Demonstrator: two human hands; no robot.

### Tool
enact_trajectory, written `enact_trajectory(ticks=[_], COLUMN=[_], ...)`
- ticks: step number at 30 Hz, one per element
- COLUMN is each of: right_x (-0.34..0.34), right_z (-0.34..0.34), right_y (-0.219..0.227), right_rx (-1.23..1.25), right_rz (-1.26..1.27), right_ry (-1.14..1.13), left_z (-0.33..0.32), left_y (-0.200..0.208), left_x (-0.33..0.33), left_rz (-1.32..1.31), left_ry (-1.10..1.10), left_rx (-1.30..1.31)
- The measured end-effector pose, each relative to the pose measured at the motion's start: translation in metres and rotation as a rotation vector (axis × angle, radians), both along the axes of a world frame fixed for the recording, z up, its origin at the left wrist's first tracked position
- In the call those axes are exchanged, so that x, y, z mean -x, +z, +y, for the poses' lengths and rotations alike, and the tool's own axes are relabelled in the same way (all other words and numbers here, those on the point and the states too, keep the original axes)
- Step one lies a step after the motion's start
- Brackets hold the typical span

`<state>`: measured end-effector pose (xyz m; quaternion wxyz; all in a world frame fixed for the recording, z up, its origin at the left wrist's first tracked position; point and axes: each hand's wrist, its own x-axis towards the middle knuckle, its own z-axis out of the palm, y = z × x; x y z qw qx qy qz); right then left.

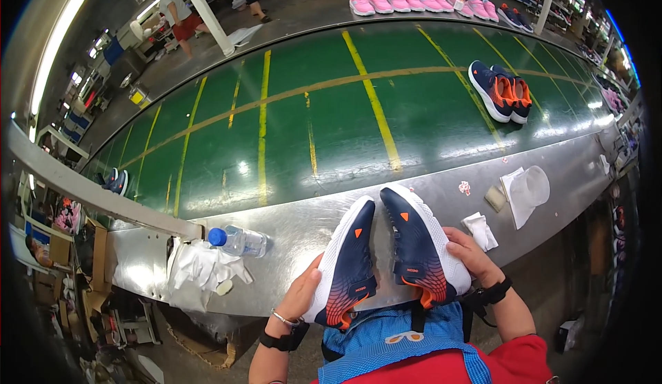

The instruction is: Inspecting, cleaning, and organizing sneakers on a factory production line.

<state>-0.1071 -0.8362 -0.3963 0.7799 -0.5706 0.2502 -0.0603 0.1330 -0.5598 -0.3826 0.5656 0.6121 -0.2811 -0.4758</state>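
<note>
Two navy sneakers with orange trim and white soles are held up side by side over the metal ledge's near edge, toes pointing away from me. My left hand (301, 293) grips the left sneaker (348, 267) along its outer sole. Around the outer side of the right sneaker (412, 246) my right hand (471, 254) is closed, thumb on the white sole. The fingers under both shoes are mostly hidden. A narrow gap separates the two shoes.
A green conveyor belt (310, 122) with yellow lines runs beyond the ledge (303, 211), carrying another navy pair (498, 93). On the ledge are a blue-capped bottle (238, 240), crumpled white cloths (200, 265) and a clear plastic cup (531, 187). Pink sneakers (414, 0) line the far side.
</note>
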Motion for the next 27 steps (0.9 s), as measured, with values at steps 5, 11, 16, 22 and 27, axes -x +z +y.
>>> enact_trajectory(ticks=[5,11,16,22,27], right_x=[0.004,0.008,-0.002,0.013,0.022], right_z=[0.008,0.007,0.004,0.004,0.016], right_y=[0.001,0.004,0.011,-0.003,0.002], right_rx=[-0.007,0.194,0.132,-0.260,-0.362], right_rz=[-0.014,0.048,0.071,-0.075,-0.232], right_ry=[0.002,0.003,0.046,-0.059,-0.035], left_z=[0.011,0.007,0.005,0.014,0.021], left_y=[-0.010,-0.011,-0.007,-0.008,-0.023], left_x=[0.002,0.001,-0.004,-0.001,0.008], left_rz=[-0.008,0.034,-0.064,-0.250,0.139], left_ry=[0.040,0.008,-0.044,-0.099,-0.056], left_rx=[-0.035,-0.033,-0.019,-0.064,0.065])
